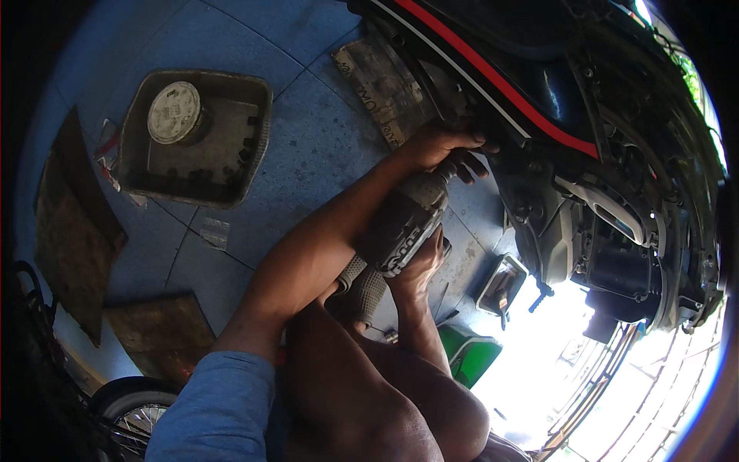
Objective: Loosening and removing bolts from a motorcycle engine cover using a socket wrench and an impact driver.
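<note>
Your right hand's (422, 266) grip wraps the power driver (404, 219), long axis slanting up toward the motorcycle (554, 100); your left hand (450, 148) is nearer its nose, any pinch unclear.

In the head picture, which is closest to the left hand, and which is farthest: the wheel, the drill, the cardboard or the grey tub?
Nearest to the left hand first:
1. Drill: just below it, nose by the fingers.
2. Cardboard: up and left, on the floor.
3. Grey tub: farther left, on the floor.
4. Wheel: bottom left corner.
</note>
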Demonstrator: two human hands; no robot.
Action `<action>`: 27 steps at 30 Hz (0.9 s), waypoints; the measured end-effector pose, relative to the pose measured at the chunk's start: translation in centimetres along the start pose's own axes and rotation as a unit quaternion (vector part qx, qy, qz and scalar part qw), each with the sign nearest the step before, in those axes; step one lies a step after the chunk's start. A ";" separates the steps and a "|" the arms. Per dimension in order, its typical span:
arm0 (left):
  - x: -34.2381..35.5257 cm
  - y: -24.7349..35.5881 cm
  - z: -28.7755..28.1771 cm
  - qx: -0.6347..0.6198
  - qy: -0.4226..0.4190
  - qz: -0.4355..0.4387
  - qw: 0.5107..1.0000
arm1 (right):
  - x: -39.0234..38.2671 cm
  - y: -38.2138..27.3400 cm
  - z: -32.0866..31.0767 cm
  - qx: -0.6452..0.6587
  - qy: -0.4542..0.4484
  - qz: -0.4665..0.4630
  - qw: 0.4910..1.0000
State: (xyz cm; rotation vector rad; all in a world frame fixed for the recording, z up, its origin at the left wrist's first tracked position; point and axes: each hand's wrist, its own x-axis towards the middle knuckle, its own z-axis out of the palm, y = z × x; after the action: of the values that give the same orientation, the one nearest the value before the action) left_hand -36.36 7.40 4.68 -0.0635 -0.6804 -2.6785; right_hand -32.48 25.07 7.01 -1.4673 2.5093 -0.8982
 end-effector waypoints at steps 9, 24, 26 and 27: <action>-0.1 0.3 -0.6 -0.020 -0.042 -0.005 0.999 | 0.5 -0.9 0.5 -0.041 0.031 -0.006 0.999; -0.2 0.3 -0.7 -0.096 -0.054 -0.049 0.993 | 0.6 -1.2 0.4 -0.011 0.023 0.021 0.999; -0.3 0.5 -0.7 -0.079 -0.067 -0.054 0.993 | 0.5 -1.1 0.4 -0.027 0.008 0.033 0.999; -0.4 0.6 -0.6 -0.074 -0.054 -0.058 0.994 | 0.4 -1.0 0.4 -0.010 -0.005 0.054 0.998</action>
State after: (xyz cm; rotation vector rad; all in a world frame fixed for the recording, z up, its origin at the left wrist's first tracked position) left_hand -35.73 6.74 4.37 -0.2145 -0.5318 -2.8502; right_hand -31.79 24.19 7.32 -1.3245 2.5695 -0.8480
